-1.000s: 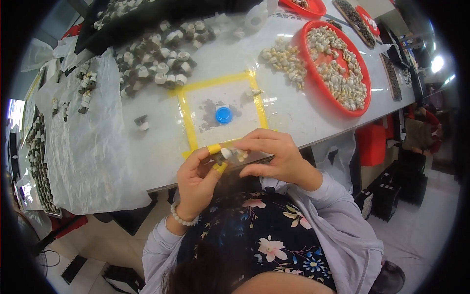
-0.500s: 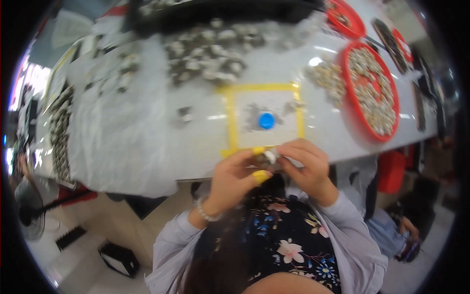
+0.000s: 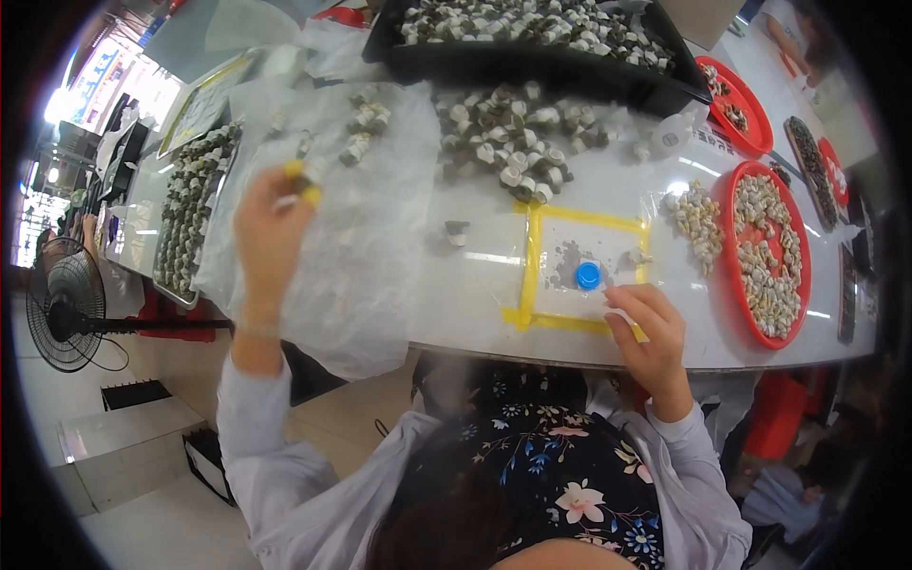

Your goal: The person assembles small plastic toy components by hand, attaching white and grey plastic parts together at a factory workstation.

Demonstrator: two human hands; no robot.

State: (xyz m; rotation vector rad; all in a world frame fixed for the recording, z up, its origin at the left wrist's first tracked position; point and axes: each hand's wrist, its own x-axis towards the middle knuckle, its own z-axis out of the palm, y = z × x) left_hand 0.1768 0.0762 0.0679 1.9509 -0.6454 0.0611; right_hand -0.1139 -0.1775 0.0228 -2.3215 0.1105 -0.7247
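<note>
At the left, over a translucent plastic sheet (image 3: 370, 228), my left hand (image 3: 269, 228) is raised with yellow tape on its thumb and finger. Pinched between those tips is a small white-and-dark piece (image 3: 311, 173), blurred by motion. A short row of similar pieces (image 3: 366, 128) lies on the sheet nearby. My right hand (image 3: 654, 337) hovers at the table's front edge, fingers curled, thumb and index tips apart. Just left of its fingertips sits a small round blue cap (image 3: 589, 275), inside a yellow tape frame (image 3: 534, 275) on the white table.
Behind the frame spreads a heap of white-and-dark pieces (image 3: 513, 142), below a full black tray (image 3: 541, 78). Red round tray (image 3: 730, 256) and loose pale pieces (image 3: 698, 218) stand right. A metal tray (image 3: 190, 290) with rows of pieces and a fan (image 3: 66, 304) are left.
Both hands were together around a small white-and-dark piece at the table's front edge. They have parted: the left carried it leftward over the sheet, the right moved beside the blue cap.
</note>
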